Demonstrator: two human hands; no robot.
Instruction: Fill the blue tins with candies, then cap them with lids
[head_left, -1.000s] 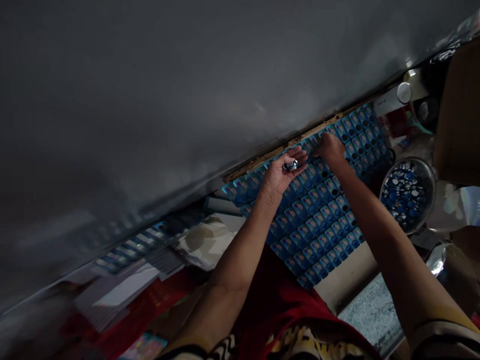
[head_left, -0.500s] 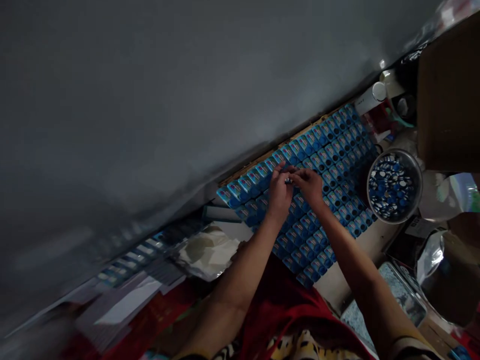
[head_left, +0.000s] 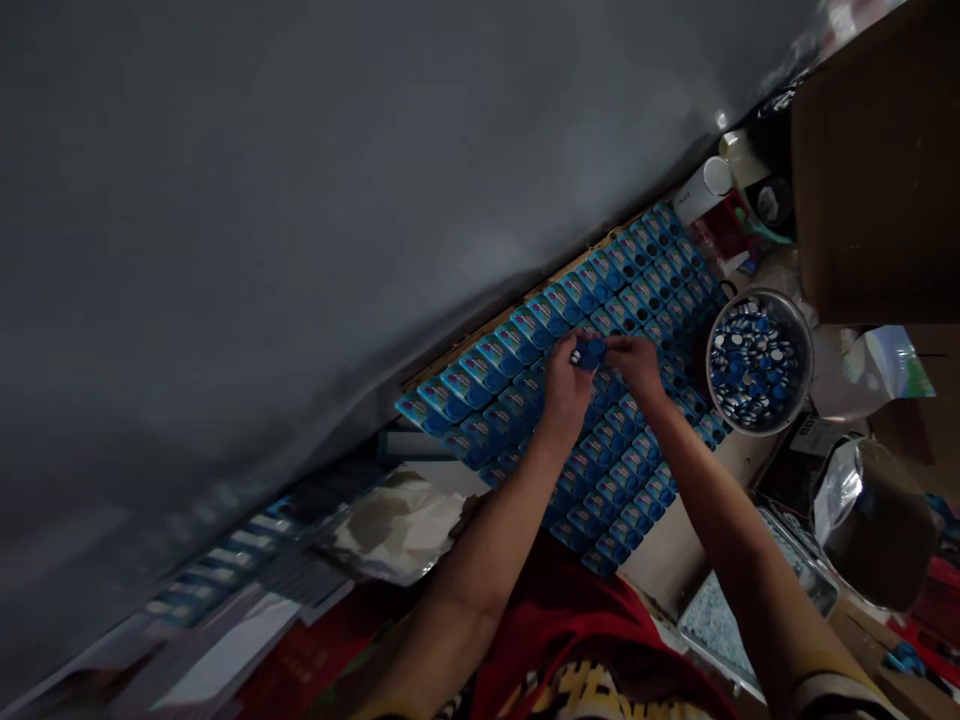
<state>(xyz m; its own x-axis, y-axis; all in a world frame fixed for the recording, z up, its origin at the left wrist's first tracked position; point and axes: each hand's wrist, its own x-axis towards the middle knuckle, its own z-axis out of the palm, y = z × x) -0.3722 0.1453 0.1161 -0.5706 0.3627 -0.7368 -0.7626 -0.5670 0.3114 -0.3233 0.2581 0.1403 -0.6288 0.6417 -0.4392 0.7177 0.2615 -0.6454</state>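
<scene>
My left hand is closed around several small blue round discs, some with pale edges. Just to the right, my right hand has its fingertips pinched together near those discs; whatever is between them is too small to make out. Both hands are above rows of blue printed cards laid side by side on a slanting board. Dark round spots show on many cards toward the far right, while others have a blue round at that place. A metal pot to the right holds many loose blue and silvery-white discs.
A grey wall rises behind the board. Beyond the pot stand a white cylinder and a large cardboard box. Plastic bags and a tray of pale bluish pieces lie at right. Crumpled pale wrapping lies at left.
The view has shifted, so the cards and pot appear farther left. My right hand has moved slightly away from my left, and the blue discs in my left hand now show more.
</scene>
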